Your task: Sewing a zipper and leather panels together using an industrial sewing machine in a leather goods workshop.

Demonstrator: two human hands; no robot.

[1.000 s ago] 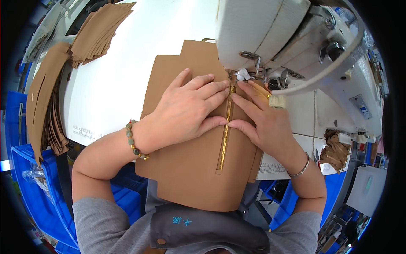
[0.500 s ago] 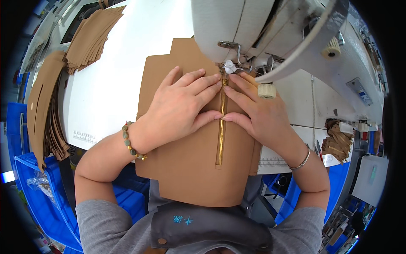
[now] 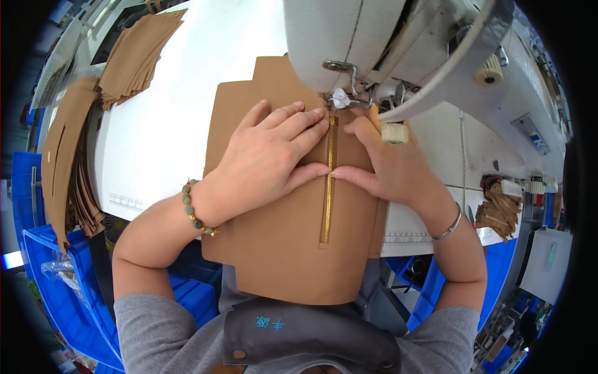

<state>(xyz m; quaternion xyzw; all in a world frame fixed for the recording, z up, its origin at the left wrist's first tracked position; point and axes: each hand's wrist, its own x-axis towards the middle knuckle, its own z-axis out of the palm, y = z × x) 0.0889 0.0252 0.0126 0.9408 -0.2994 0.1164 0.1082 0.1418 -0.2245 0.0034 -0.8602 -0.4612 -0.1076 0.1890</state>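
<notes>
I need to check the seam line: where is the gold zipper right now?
In the head view, centre: the gold zipper runs down the brown panel, between the left hand and right hand.

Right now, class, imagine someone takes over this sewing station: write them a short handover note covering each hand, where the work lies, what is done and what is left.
Left hand: flat on the brown panel, fingers beside the zipper, holding nothing.
Right hand: flat on the other side of the zipper, fingertips near the presser foot.
Work: panel lies under the sewing machine; the zipper's top end is at the needle.
Done: zipper placed in its slot. How far it is stitched cannot be told.
Left: the zipper's length toward the person has not yet reached the needle.
More cut panels wait at the far left.
</notes>
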